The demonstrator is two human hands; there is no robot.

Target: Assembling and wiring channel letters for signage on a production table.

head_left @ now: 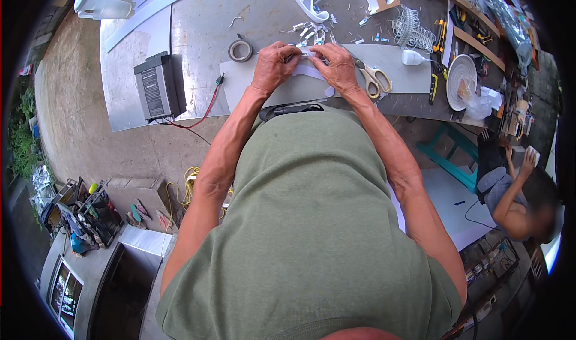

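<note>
Above a grey sheet point(384, 61) on the metal table, my left hand point(276, 67) is closed in a pinch on one end of a small white piece point(306, 51). The fingers of my right hand point(337, 69) pinch its other end; its exact kind is too small to make out. Just beyond the fingertips lies a cluster of small wired light modules point(317, 34). A roll of black tape point(240, 50) rests left of my left hand. Scissors with beige handles point(375, 81) lie beside my right wrist. Farther back is a white hollow letter-like shape point(308, 1).
A black power box point(157, 87) with a red lead sits at left. To the right are coiled white wire point(414, 31), a white bottle point(413, 57), cutters point(440, 35) and a round white lid point(461, 82). A teal stool point(453, 151) and another person point(507, 199) are at lower right.
</note>
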